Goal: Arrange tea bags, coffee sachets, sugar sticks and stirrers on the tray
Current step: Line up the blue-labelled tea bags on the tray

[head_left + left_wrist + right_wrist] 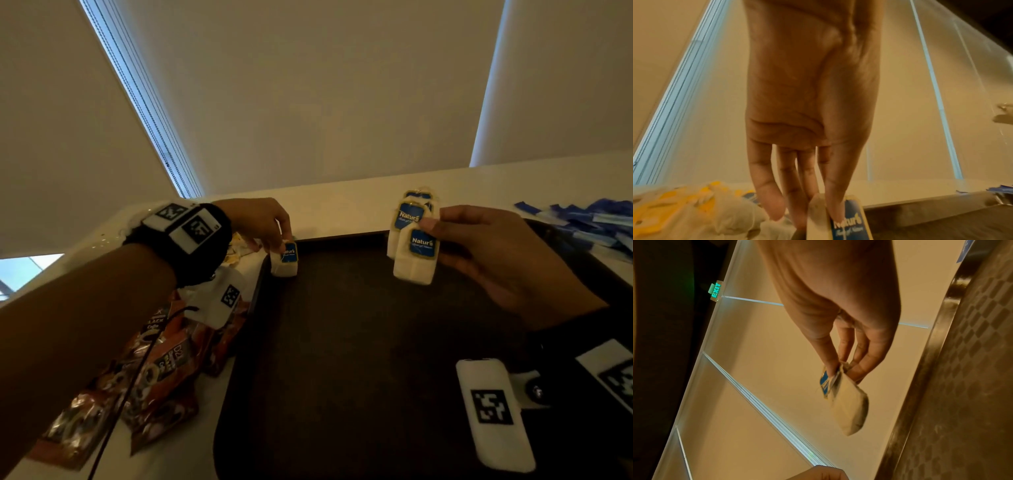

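Small white paper tea bags with blue labels (413, 251) hang fanned in a bunch above the far part of the dark, textured, rimmed serving tray (342, 342), pinched at their tops by the right hand (493, 250); the fan probably keeps each bag separate so it can be dealt out one at a time (how many are in the bunch is hard to count, at least three labels show); in the right wrist view thumb and fingers close flat on tags and paper, the bags dangling free of the tray surface.

A single white tea bag with a blue label (285, 262) stands at the tray's far left corner, just inside the rim; the left hand (260, 222) reaches down on it, fingertips (835, 209) clamped on its top edge, likely setting it upright or squaring it to the corner; whether its base sits on the tray I cannot tell.

Off the tray, on the pale bench (342, 205): brown foil coffee sachets (150, 370) heaped at the left, white-and-yellow packets (684, 204) behind the left hand, blue-and-white sugar sticks (592, 219) scattered at the far right; none placed yet; stirrers not seen.
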Available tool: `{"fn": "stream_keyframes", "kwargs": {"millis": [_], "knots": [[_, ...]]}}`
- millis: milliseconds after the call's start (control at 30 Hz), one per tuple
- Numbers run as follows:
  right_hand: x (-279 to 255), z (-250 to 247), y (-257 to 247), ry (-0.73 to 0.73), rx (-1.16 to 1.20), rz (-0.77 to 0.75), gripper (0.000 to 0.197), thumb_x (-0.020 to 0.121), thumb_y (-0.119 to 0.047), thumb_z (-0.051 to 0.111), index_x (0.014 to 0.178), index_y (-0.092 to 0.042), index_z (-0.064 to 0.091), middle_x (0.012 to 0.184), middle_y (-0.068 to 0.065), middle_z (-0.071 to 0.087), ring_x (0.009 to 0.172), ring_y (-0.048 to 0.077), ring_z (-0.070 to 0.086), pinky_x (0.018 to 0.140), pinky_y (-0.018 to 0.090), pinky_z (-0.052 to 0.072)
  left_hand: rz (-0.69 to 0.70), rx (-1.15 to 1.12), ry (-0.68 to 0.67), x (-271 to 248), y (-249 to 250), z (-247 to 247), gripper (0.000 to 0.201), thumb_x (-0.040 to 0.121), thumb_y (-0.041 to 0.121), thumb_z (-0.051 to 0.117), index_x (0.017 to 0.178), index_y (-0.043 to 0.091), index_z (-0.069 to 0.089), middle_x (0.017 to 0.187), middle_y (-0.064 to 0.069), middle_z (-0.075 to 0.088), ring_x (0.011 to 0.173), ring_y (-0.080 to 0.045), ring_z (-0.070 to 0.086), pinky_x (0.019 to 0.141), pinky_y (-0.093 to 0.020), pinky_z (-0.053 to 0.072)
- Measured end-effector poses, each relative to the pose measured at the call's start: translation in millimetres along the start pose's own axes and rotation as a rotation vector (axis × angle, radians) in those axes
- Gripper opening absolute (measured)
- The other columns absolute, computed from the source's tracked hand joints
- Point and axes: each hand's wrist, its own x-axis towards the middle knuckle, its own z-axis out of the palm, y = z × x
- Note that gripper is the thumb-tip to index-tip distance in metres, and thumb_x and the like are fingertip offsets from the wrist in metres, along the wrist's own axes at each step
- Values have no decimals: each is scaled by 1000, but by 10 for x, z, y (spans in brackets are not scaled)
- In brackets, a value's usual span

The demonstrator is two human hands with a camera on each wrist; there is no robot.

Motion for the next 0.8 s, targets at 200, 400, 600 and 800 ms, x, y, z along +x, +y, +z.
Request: {"fn": "stream_keyframes", "kwargs": {"millis": [200,400,600,800], "knots": [[-1,4,0,-13,-11,0,9,83,-5,59,91,-9,61,94,4,68,79,11,67,58,20,57,-18,-7,66,173,-63,31,14,86,6,66,90,16,58,91,-5,62,75,-13,59,60,-23,49],[15,20,37,-22,-10,-11,14,83,-5,62,97,-5,61,100,8,68,87,13,67,61,22,58,105,69,278,40,18,-29,23,81,15,72,102,17,61,104,-5,62,85,-16,57,63,-24,44],[14,37,54,-50,-7,-15,16,82,-4,62,98,-4,61,104,10,67,91,16,68,68,26,59,471,-284,444,-711,514,-50,12,82,23,69,93,20,63,85,6,65,76,-8,64,64,-23,56],[-37,68,42,-49,-5,-35,16,82,-5,63,98,-2,61,101,11,68,89,16,68,68,26,59,626,-275,402,-879,804,278,10,78,30,70,85,28,64,85,13,65,83,-1,60,67,-9,49]]}}
